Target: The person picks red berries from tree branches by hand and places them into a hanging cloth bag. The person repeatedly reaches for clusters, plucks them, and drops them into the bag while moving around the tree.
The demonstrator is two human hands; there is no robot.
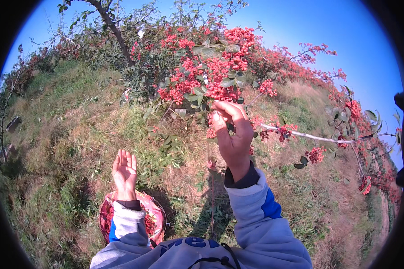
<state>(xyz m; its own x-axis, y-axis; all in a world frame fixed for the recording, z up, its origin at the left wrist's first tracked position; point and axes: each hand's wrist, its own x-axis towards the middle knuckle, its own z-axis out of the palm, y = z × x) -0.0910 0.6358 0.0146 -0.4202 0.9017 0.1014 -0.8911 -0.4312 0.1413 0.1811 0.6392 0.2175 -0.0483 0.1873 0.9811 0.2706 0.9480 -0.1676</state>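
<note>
Dense clusters of small red berries (219,74) with green leaves hang on a branch before me. At their lower edge is my right hand (234,134), raised, its thumb and fingertips brought together at the berries and leaves; what lies between the fingertips is hard to make out. My left hand (125,171) is lower and to the left, palm up with the fingers extended, holding nothing. Beneath my left forearm stands a round container with a pink-red lining (156,212), holding many picked red berries (149,224). My sleeve hides part of it.
A pale bare branch (306,135) with more berry clusters reaches out to the right. A dark, thick branch (116,32) slants at the upper left. Grass and weeds (67,141) cover the sloping ground. More berry-laden bushes stand behind and along the right.
</note>
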